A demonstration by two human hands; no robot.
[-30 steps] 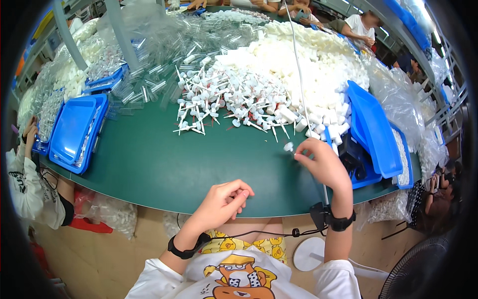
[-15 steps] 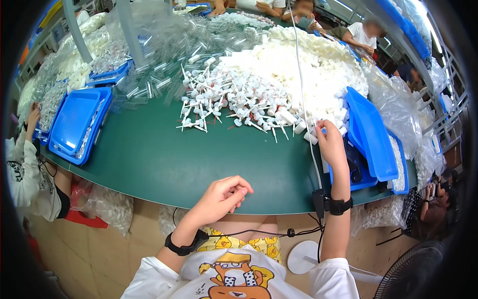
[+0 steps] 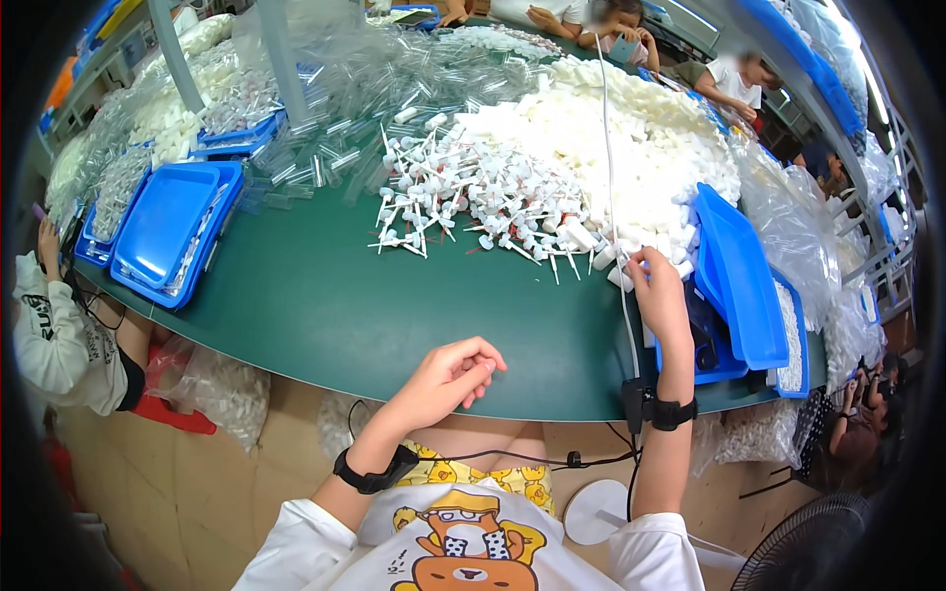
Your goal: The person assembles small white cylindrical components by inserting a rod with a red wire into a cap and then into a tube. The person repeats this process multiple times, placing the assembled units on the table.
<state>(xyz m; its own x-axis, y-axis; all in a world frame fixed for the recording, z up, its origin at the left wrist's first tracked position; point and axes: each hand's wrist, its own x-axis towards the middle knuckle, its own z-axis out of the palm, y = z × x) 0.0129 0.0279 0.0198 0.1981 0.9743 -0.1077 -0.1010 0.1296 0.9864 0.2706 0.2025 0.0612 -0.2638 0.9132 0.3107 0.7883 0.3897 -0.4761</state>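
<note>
My left hand [image 3: 448,379] hovers over the near edge of the green table [image 3: 325,315], its fingers curled in toward the thumb, with nothing visible in them. Farther right, my right hand [image 3: 658,286] reaches to the near edge of a heap of white cylindrical caps [image 3: 631,148]. Its thumb and index finger are pinched together beside a hanging white cable [image 3: 612,177]; whatever is between them is too small to make out. Left of the caps lies a pile of small white stoppers with thin stems [image 3: 483,192], some showing red bits.
Stacked blue trays stand at the right [image 3: 741,286] and left [image 3: 163,231]. Clear plastic tubes [image 3: 345,94] are heaped at the back, near grey posts [image 3: 286,69]. A black cable [image 3: 512,457] crosses my lap. Other people sit around the table.
The view has shifted slightly, so the table and piles appear a little farther right. Both my hands keep nearly the same pose; the right one stays at the heap of caps.
</note>
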